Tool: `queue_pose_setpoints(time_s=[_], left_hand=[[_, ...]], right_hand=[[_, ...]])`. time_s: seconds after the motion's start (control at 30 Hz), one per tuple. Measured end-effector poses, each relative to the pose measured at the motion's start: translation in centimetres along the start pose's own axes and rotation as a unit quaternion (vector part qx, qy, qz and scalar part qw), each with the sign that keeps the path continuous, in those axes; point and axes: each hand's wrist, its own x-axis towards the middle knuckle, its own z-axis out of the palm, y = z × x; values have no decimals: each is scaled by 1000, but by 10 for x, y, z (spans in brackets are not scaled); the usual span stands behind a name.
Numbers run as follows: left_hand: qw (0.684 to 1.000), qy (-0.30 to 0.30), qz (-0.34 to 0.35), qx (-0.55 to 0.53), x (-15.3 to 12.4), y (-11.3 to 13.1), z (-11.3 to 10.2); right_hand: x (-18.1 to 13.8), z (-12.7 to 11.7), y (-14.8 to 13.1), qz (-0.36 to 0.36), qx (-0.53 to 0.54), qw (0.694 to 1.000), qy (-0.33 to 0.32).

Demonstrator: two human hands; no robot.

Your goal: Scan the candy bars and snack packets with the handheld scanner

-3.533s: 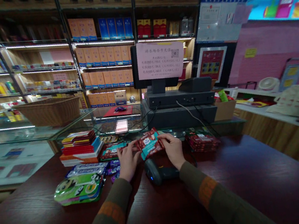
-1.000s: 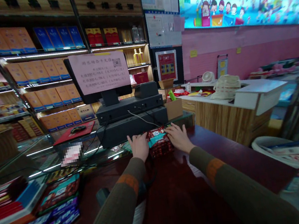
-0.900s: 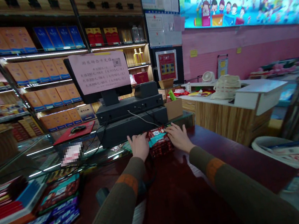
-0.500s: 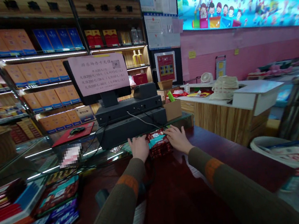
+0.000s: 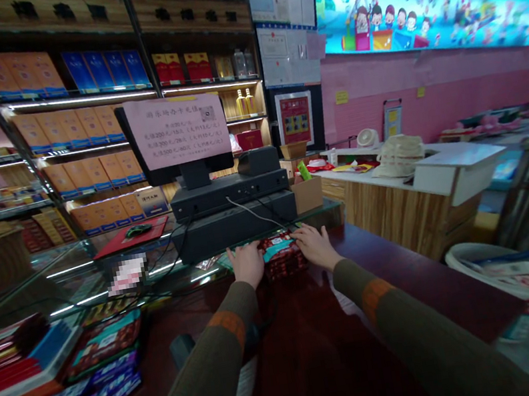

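Observation:
A small stack of red-brown and teal snack packets (image 5: 282, 256) lies at the far edge of the dark red table, in front of a black cash drawer. My left hand (image 5: 248, 265) grips its left side, fingers pointing forward and thumb hidden in part. From the opposite side my right hand (image 5: 317, 248) holds the stack, with its fingertips on the packets' top right edge. Between them the top packet's teal and red front shows.
A cash drawer (image 5: 235, 220) and a monitor with a pink sign (image 5: 177, 131) stand behind the stack. On the left lie books (image 5: 13, 365), purple packets (image 5: 113, 385) and a larger snack bag (image 5: 109, 342). A white bucket (image 5: 505, 272) stands right of the table (image 5: 323, 364).
The view has shifted very slightly. Both hands stay at the sides of the packet stack, with hardly any visible movement.

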Motion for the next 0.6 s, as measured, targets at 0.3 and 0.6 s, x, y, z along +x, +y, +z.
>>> queue_pose_setpoints(time_s=[0.3,0.6], left_hand=[[1000,2,-3,-7,-6,-5,-7],[1000,13,-5,-6,-17,-18,-17]], right_hand=[[-5,-5,-2,21,37,999,20],[-14,-15,-15,7,27,999,46]])
